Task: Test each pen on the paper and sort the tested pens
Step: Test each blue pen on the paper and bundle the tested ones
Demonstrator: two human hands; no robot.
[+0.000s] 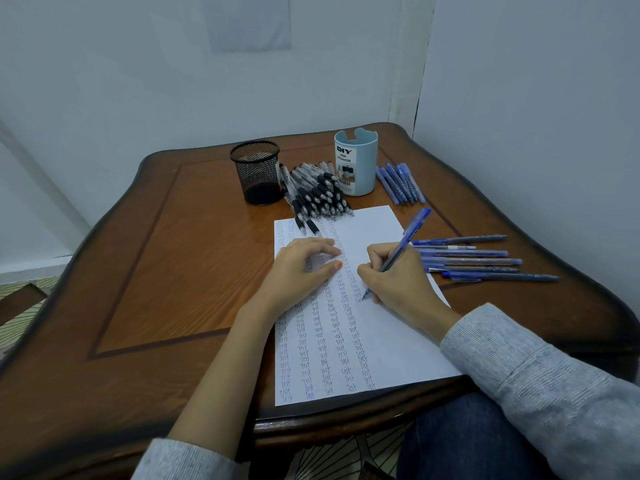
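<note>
While left hand (300, 268) lies flat on paper (388, 344), fingers together, right hand (394, 282) grips blue pen (403, 245), fingers clamped on barrel, tip touching sheet, apparently mid-word. Black pens (317, 194) heaped at 12 o'clock of sheet, between mesh cup (257, 171) and blue organizer (356, 161). Blue pens (474, 259) lie at 3 o'clock; smaller blue bunch (400, 183) at 1 o'clock.

Head camera looks steeply down, close over the table (145, 258), facing the corner
</note>
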